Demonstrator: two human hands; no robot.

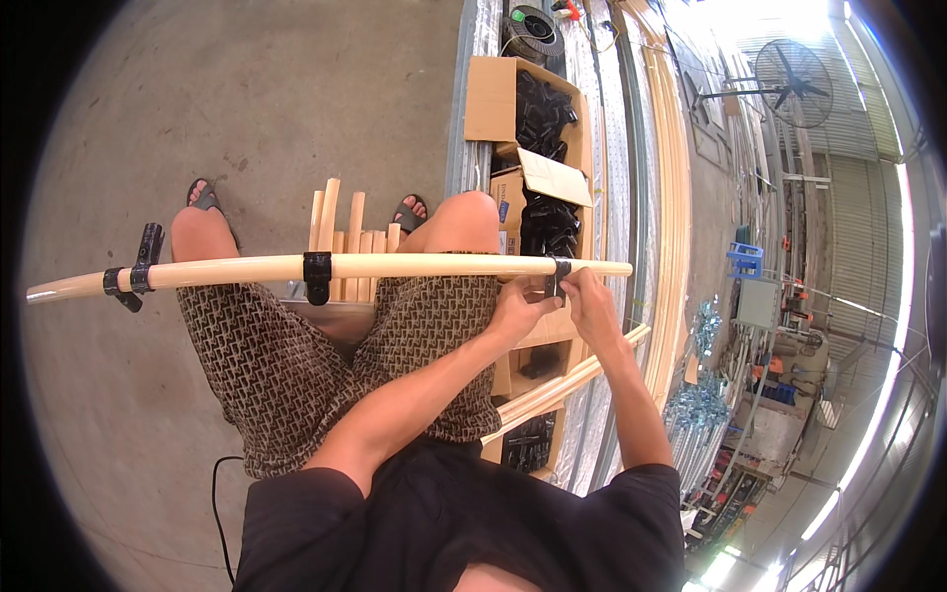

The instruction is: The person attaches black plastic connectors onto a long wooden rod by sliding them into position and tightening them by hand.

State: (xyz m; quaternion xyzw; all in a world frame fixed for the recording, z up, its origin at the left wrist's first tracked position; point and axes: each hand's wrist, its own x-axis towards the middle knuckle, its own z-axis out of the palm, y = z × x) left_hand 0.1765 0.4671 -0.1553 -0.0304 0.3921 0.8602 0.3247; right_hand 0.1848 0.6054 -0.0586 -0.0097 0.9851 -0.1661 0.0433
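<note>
A long cream-coloured pipe (424,264) lies across in front of me above my thighs. Near its right end sits a black pipe clamp (559,279). My left hand (523,309) pinches this clamp from the left, just below the pipe. From the right, the fingers of my right hand (592,299) close on the same clamp; their tips are partly hidden. Another black pipe clamp (317,278) wraps the pipe between my knees. Toward the left end are a black pipe joint (147,257) that sticks up and a black clamp (119,287) hanging below.
Short cream pipes (353,237) stand upright between my legs. On my right, open cardboard boxes (490,99) hold black joints (543,113). More cream pipes (552,390) lie slanting beside my right thigh. Long metal profiles (617,128) run along the right; a fan (792,83) is beyond.
</note>
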